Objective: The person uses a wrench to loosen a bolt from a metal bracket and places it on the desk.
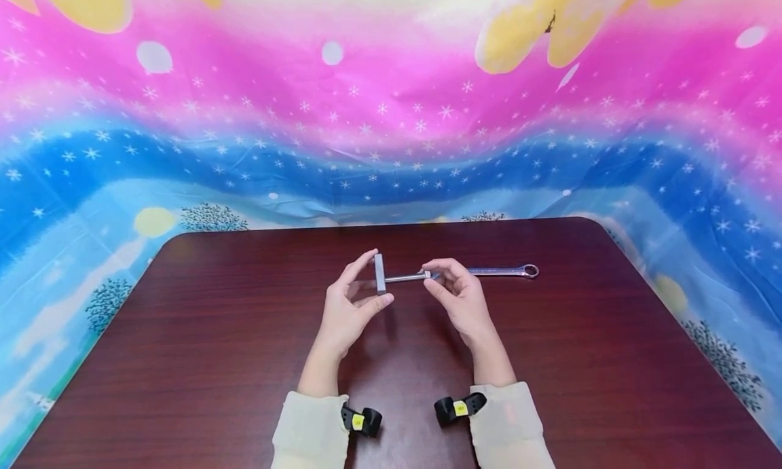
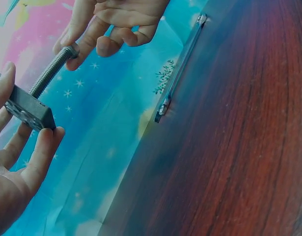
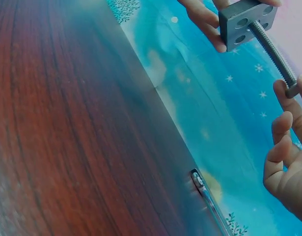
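Note:
My left hand (image 1: 347,314) grips a small grey metal block (image 1: 380,274) between thumb and fingers at its edges. Several round holes show in the block (image 3: 232,33) in the right wrist view. From its middle a threaded bolt (image 2: 50,73) sticks out toward my right hand (image 1: 464,303). Thumb and fingertips of that hand pinch the bolt's far end, where a wider piece (image 3: 292,90) sits; whether it is a head or a nut, I cannot tell. Both hands hold the parts raised above the table.
A shiny wrench (image 1: 504,272) with a ring end lies on the dark red-brown wooden table (image 1: 214,360), behind and right of my right hand. A colourful printed cloth (image 1: 391,163) hangs along the table's back and sides. Black straps with cameras (image 1: 366,421) sit at both wrists.

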